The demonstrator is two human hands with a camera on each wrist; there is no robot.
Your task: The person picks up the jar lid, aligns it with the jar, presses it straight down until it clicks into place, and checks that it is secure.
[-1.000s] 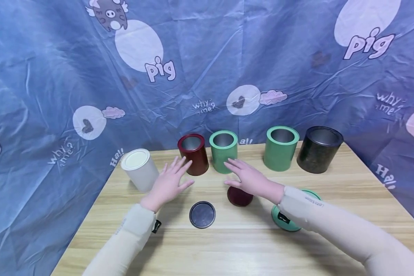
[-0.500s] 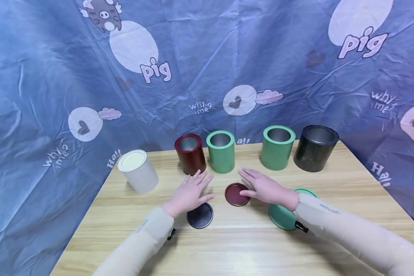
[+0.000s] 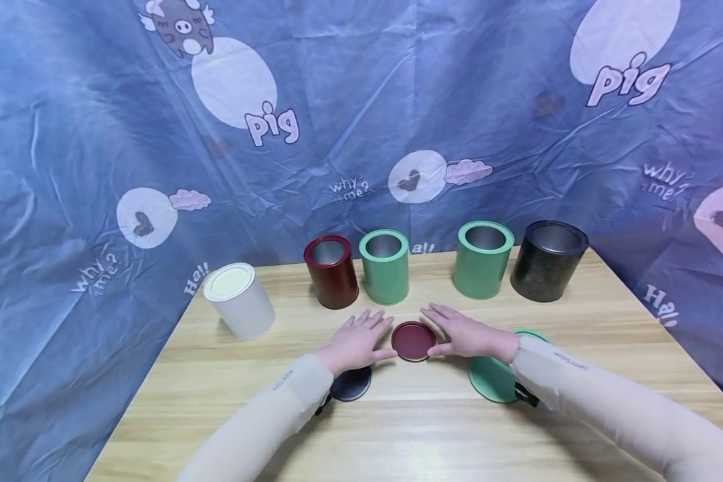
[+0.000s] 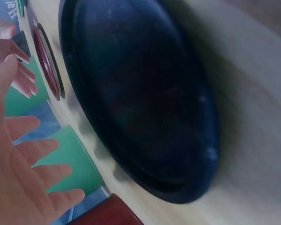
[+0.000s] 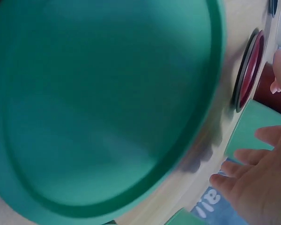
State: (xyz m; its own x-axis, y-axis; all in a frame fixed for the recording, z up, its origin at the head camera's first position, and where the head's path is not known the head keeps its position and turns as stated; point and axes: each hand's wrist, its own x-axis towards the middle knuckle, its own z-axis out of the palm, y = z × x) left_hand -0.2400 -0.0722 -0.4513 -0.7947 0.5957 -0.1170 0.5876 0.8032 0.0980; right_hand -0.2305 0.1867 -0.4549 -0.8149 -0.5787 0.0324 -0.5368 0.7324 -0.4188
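A dark red round lid point(image 3: 414, 341) lies flat on the table between my two hands. My left hand point(image 3: 357, 343) hovers at its left with fingers spread, above and just behind a black lid point(image 3: 351, 385). From the other side my right hand point(image 3: 466, 333) reaches in, fingers extended, thumb near the red lid's right edge. Whether either thumb touches the lid I cannot tell. In the left wrist view the black lid point(image 4: 140, 93) lies below the wrist. A green lid point(image 5: 107, 108) fills much of the right wrist view, under the right wrist.
Along the back stand a dark red can point(image 3: 335, 278), two green cans, one smaller point(image 3: 387, 273) and one larger point(image 3: 483, 264), and a black can point(image 3: 548, 264), all uncovered. A white can point(image 3: 241, 304) with its lid on stands at left. Another green lid point(image 3: 531, 335) is partly hidden by the right sleeve.
My left hand has moved right and down, from beside the white can to the red lid. The right hand has shifted right and lower, uncovering the red lid. The cans and lids have stayed put.
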